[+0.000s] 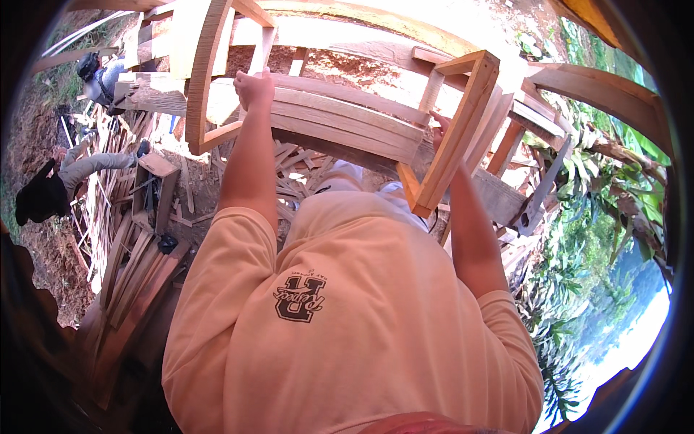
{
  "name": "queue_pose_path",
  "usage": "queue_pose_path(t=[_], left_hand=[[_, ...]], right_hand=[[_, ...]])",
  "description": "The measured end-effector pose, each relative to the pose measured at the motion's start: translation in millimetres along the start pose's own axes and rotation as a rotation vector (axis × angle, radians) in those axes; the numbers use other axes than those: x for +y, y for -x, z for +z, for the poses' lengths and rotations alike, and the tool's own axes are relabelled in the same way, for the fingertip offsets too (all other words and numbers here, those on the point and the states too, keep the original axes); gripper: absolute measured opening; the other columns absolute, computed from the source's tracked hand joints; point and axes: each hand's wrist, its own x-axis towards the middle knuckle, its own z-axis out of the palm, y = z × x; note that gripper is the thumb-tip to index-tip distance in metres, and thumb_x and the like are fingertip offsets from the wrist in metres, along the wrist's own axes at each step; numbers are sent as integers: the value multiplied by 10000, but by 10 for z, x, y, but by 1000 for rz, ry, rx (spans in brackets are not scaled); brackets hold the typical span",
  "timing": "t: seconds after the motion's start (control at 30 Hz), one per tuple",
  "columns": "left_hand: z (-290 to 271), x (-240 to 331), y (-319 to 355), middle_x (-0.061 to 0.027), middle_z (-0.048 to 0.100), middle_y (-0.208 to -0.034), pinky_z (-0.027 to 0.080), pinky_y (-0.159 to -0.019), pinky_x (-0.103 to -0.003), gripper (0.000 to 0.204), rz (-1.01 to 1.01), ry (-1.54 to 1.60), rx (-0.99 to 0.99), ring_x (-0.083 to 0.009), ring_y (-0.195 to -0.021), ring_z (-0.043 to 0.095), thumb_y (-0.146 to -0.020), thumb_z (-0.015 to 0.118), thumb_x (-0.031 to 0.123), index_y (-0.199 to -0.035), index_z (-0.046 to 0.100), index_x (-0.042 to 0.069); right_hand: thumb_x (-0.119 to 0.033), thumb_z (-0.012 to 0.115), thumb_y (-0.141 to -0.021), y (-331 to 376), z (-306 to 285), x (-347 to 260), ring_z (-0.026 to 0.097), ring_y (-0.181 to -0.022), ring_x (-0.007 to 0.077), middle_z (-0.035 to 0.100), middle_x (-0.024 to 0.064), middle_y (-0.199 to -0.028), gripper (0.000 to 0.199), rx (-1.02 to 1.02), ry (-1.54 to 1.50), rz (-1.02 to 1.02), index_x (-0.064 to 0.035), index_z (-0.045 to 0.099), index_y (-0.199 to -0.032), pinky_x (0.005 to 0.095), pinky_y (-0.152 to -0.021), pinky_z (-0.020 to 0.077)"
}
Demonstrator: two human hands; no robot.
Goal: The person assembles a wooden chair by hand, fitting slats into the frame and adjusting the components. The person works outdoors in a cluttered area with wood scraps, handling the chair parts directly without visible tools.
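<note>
I hold an unfinished wooden furniture frame in front of my peach T-shirt (347, 318). It has several curved slats (347, 119) running across between two rectangular side frames. My left hand (254, 88) is closed in a fist on the upper slat, next to the left side frame (202, 79). My right hand (438, 129) grips the inner edge of the right side frame (463, 123); that frame hides most of its fingers. Both of my arms reach up from the lower edge to the piece.
Stacked planks (134, 271) and wood offcuts (296, 163) lie on the reddish dirt below and to the left. A person in grey sleeves and a dark cap (45, 197) crouches at the left, another person (97, 72) at the top left. More curved timber (607, 90) and green plants (614, 210) fill the right.
</note>
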Motion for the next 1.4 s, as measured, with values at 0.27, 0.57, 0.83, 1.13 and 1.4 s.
queue_pose_path(t=[0.27,0.57,0.83,1.13,1.4], left_hand=[[59,-150,-94,-206,467,-1454,440,-1108,-449,768,59,-163,-113,-354,-1364,448,-861,759,395,-1423,439,-17],[13,-127,-72,-217,501,-1413,445,-1101,-450,790,44,-162,-149,-371,-1332,484,-845,777,408,-1427,431,3],[105,-203,-52,-253,440,-1458,396,-1143,-455,837,79,-168,-107,-376,-1384,420,-865,756,403,-1446,357,-50],[-34,-163,1471,-228,391,-1494,295,-1201,-460,726,924,-105,-44,-383,-1438,341,-871,712,213,-1445,357,-57],[-167,-698,2288,-196,465,-1448,355,-1165,-457,617,1189,70,-460,-373,-1389,420,-843,666,87,-1405,437,-24]], right_hand=[[5,549,-938,144,55,-124,635,-925,222,662,148,-1102,439,-57,38,92,-95,632,-1358,336,-834,527],[69,583,-878,196,148,-32,635,-877,235,665,159,-1079,513,-37,4,168,-53,606,-1376,340,-804,529],[-34,604,-910,196,7,-233,602,-864,219,633,124,-1003,467,-88,-131,277,-42,576,-1376,327,-764,491],[-265,718,-897,341,-514,-447,639,-1068,390,626,216,-1179,453,434,779,378,18,527,-1196,474,-883,540],[-309,763,-853,278,-582,-344,672,-1042,417,679,230,-1115,446,352,804,465,21,598,-1104,485,-897,545]])
